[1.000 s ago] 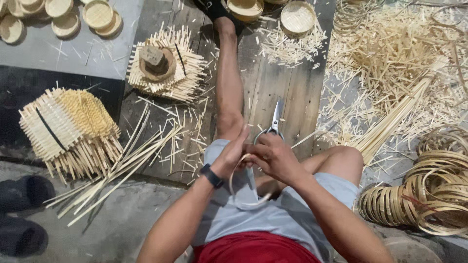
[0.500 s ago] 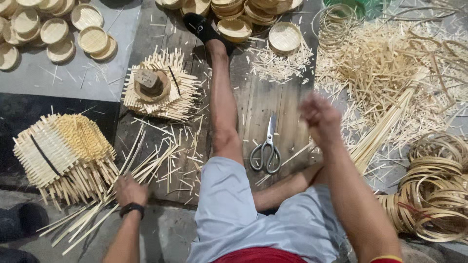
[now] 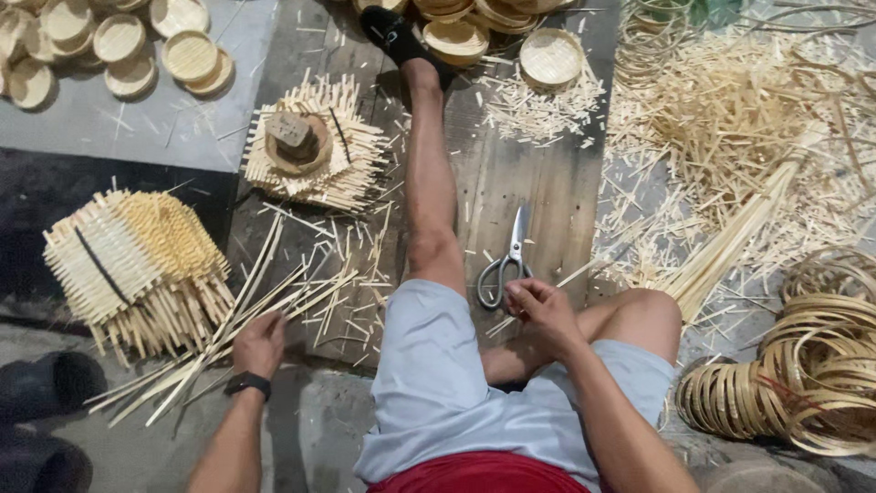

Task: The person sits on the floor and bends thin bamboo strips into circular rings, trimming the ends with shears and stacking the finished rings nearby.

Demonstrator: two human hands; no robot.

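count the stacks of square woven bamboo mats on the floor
2. One big stack of square woven bamboo mats lies left of the left hand; a flatter stack of woven mats, weighted by a wooden block, sits further ahead. None seems hidden.

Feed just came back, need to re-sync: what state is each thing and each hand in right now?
Left hand: closed on loose bamboo strips on the floor.
Right hand: at the scissors' handles, grip unclear.
Scissors: flat on the plank, blades shut.
Woven mat stack: tilted on its edge, ends untrimmed.
Square woven piece: flat, a block on top.
Bamboo rings: stacked, lying on their side.
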